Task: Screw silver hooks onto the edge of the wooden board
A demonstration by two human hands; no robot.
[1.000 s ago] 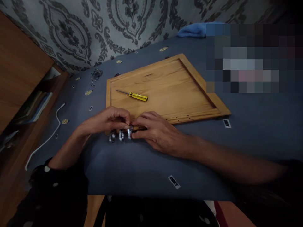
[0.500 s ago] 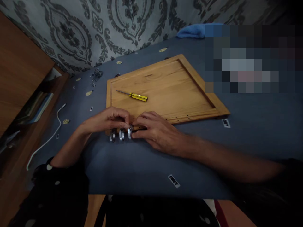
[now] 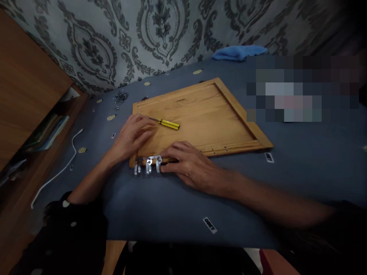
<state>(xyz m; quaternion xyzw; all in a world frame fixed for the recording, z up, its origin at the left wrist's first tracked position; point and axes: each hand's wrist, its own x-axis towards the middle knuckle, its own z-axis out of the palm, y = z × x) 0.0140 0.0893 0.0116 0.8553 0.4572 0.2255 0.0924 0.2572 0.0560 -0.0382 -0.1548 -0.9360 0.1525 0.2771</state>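
Observation:
A silver metal hook rail (image 3: 149, 161) with three curved hooks lies along the near left edge of the framed wooden board (image 3: 197, 114). My right hand (image 3: 187, 164) rests at that edge, thumb and fingers closed around the rail's right end, whose grip point is partly covered. Above the board's left side, my left hand (image 3: 134, 133) has loosely spread fingers and nothing visible in them. Its fingertips are close to the shaft of a yellow-handled screwdriver (image 3: 169, 124), which lies on the panel; whether they touch it I cannot tell.
Small dark metal pieces (image 3: 120, 97) lie in a heap behind the board's left corner. A white cable (image 3: 61, 172) runs along the table's left side, beside a wooden shelf (image 3: 69, 110) with books. A blue cloth (image 3: 239, 52) sits at the back against the patterned wall.
My left hand has left the hook rail and moved up and away over the board towards the screwdriver, its fingers opening. My right hand stays at the rail. The view has shifted slightly.

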